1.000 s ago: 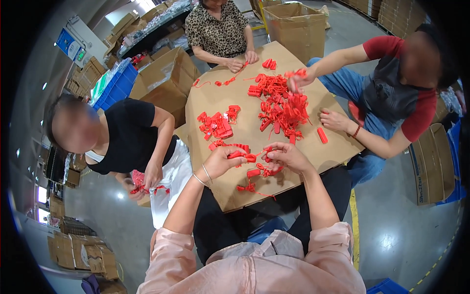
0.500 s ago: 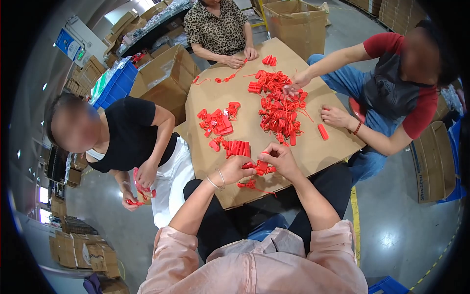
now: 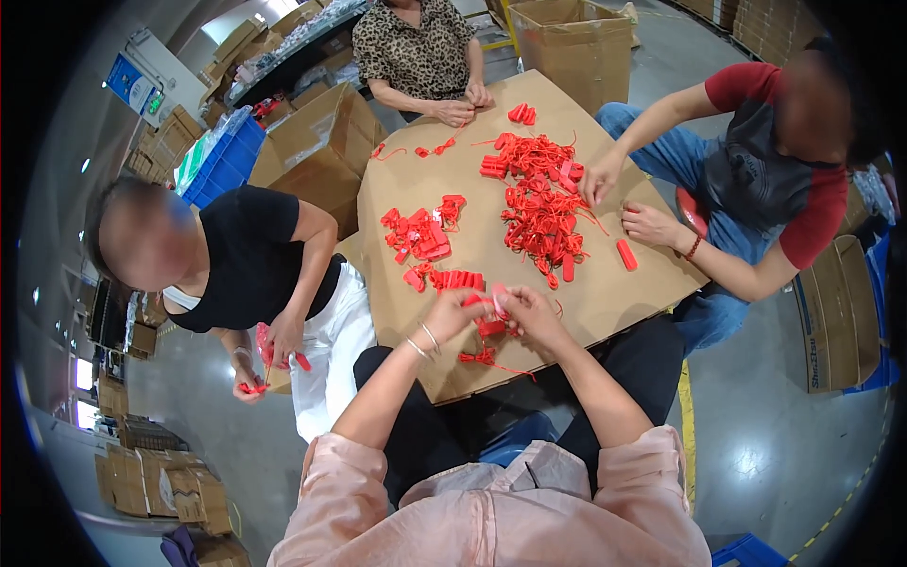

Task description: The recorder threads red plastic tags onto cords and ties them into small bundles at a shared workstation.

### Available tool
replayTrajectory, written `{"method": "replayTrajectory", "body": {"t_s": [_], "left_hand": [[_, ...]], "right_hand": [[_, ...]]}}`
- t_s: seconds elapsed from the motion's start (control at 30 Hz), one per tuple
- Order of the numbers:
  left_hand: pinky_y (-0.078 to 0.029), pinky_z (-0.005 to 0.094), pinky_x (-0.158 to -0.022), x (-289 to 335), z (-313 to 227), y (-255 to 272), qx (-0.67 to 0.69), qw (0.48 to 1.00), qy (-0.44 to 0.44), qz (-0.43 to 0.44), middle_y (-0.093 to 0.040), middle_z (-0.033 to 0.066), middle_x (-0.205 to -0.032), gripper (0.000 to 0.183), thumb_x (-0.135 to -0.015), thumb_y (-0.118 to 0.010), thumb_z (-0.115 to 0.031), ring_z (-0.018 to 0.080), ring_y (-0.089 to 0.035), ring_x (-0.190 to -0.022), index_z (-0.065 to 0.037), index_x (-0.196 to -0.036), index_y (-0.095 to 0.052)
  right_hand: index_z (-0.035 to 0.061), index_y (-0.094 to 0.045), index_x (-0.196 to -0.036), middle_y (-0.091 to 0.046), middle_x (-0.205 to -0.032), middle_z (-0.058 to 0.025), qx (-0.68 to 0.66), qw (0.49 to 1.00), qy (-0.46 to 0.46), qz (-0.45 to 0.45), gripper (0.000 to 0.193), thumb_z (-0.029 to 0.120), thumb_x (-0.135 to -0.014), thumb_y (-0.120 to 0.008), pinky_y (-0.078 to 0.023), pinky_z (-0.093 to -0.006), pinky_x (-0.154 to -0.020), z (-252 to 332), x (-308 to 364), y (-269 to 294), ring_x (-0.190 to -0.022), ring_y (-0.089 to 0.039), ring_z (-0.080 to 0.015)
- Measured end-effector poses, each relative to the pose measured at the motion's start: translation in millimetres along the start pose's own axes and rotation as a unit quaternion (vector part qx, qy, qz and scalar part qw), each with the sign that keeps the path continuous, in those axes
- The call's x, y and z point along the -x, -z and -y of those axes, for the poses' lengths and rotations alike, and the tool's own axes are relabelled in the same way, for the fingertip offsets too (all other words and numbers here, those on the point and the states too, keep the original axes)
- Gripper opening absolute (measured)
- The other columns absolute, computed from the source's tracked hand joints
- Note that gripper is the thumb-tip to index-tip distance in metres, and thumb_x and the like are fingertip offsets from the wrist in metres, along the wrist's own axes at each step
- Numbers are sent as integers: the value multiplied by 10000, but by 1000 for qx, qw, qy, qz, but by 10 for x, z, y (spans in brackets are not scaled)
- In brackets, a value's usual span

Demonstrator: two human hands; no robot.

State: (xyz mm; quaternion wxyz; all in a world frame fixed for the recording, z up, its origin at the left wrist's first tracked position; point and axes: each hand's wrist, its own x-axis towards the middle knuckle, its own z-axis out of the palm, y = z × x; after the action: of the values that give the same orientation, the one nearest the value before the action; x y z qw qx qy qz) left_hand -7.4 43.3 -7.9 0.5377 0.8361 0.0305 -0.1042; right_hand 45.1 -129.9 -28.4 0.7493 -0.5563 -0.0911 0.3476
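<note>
My left hand (image 3: 450,317), with two bangles at the wrist, pinches a red corded piece (image 3: 492,328) over the near part of the cardboard-topped table (image 3: 439,373). Close beside it, my right hand (image 3: 532,316) has its fingers closed at the same piece; a pale pinkish-red bit shows at the fingertips, slightly blurred. Red cord hangs beneath the fingers. Below my hands, another red corded piece (image 3: 483,356) lies near the table edge. A row of red plastic pieces (image 3: 460,280) sits just beyond my left hand.
A big heap of red corded pieces (image 3: 543,222) covers the table's middle right, a smaller pile (image 3: 416,234) the left. One single red piece (image 3: 626,255) lies at right. Three people work around the table. Cardboard boxes (image 3: 572,52) and a blue crate (image 3: 227,163) stand behind.
My hands have shifted slightly left, and the pale piece now shows at my fingertips, with cord hanging below. The hand of the person at right has moved from the heap toward its right edge.
</note>
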Motion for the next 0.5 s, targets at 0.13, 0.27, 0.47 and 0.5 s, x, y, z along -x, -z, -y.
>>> {"method": "replayTrajectory", "body": {"t_s": [0.13, 0.27, 0.47, 0.5], "left_hand": [[-427, 216, -513, -419, 199, 385, 147, 972, 25, -183, -609, 17, -730, 140, -799, -609, -142, 56, -523, -567, -22, -871, -620], [-216, 209, -302, -673, -15, 864, 254, 904, 73, -336, -600, 21, -709, 195, -845, -530, -215, 38, -310, -339, -36, -890, -595], [-214, 187, -319, -428, -70, 651, 252, 925, 100, -267, -572, 21, -686, 241, -868, -482, -297, 41, -288, -357, -67, -923, -527], [-213, 192, -316, -289, 31, 596, 277, 927, 86, -239, -547, 7, -663, 271, -879, -457, -320, 45, -294, -356, -63, -907, -541]], "right_hand": [[46, -553, -905, -530, -715, 19, 9, 995, 81, -63, 220, 254, -834, -563, -360, -161, -457, 48, -146, 238, -545, -454, -24], [37, -560, -919, -528, -726, 15, 6, 996, 70, -60, 194, 209, -830, -562, -372, -167, -486, 61, -169, 340, -569, -462, -38], [26, -584, -840, -549, -724, -16, 192, 964, 157, -97, 129, 146, -790, -585, -422, -233, -543, 24, -110, 462, -586, -509, -100], [36, -591, -827, -562, -738, -44, 306, 923, 208, -109, 109, 131, -774, -584, -435, -266, -560, 53, -86, 386, -609, -532, -145]]}}
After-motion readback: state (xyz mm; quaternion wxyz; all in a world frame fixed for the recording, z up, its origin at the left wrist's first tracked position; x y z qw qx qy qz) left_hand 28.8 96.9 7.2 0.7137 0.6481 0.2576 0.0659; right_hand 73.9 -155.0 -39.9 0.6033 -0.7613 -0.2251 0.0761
